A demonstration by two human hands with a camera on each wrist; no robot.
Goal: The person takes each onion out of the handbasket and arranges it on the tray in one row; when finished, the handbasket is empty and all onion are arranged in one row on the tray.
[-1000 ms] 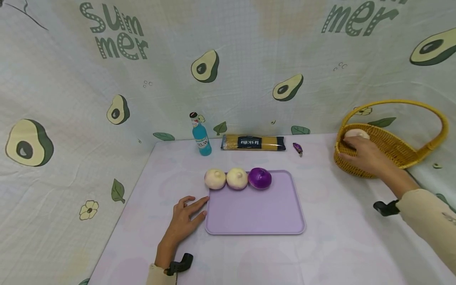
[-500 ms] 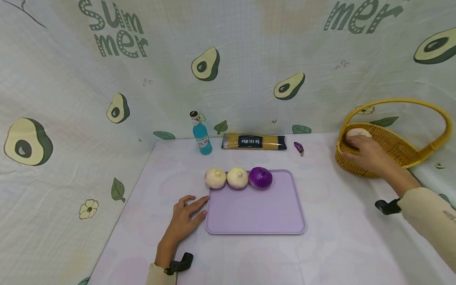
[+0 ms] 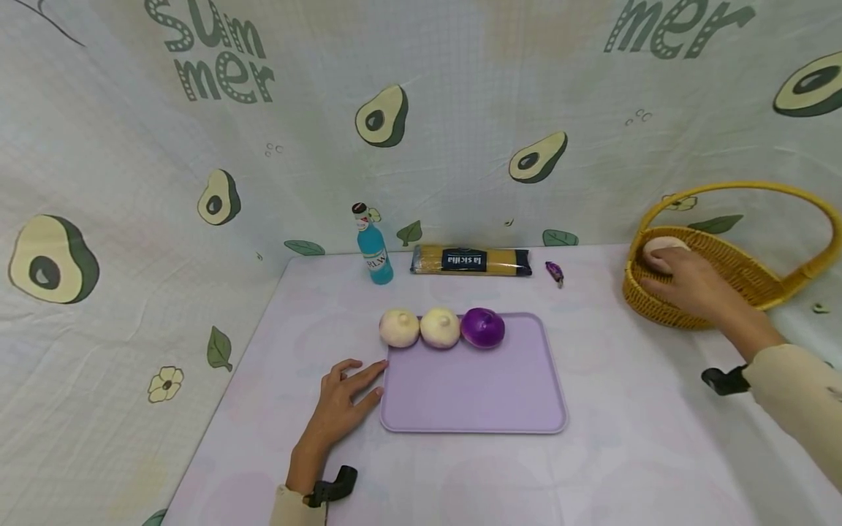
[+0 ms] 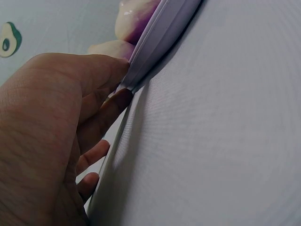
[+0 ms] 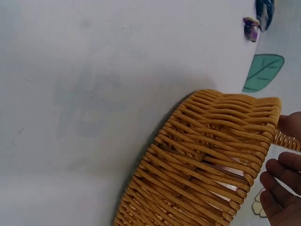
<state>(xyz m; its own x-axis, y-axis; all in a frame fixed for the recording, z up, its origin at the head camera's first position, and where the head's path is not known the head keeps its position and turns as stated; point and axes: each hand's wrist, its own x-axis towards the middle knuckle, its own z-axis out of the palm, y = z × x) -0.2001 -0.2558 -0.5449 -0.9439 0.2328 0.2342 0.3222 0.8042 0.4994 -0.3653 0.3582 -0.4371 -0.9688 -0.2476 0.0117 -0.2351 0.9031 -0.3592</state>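
Observation:
My left hand lies at the left edge of the lilac tray, index fingertip and thumb touching its rim, as the left wrist view also shows. Along the tray's far edge sit two whitish onions and a purple onion in a row. My right hand reaches over the near side of the yellow wicker basket. Its fingers touch a pale onion inside. In the right wrist view the fingers look loosely extended, apart from the thumb, and hold nothing visible.
Behind the tray stand a small blue bottle and a pack of spaghetti. A small purple wrapped item lies between pack and basket. The basket's tall handle arches above it. A printed cloth hangs behind the table.
The head view has shifted slightly. My right hand stays at the basket, its fingers now lying a little further over the pale onion. My left hand keeps its place at the tray.

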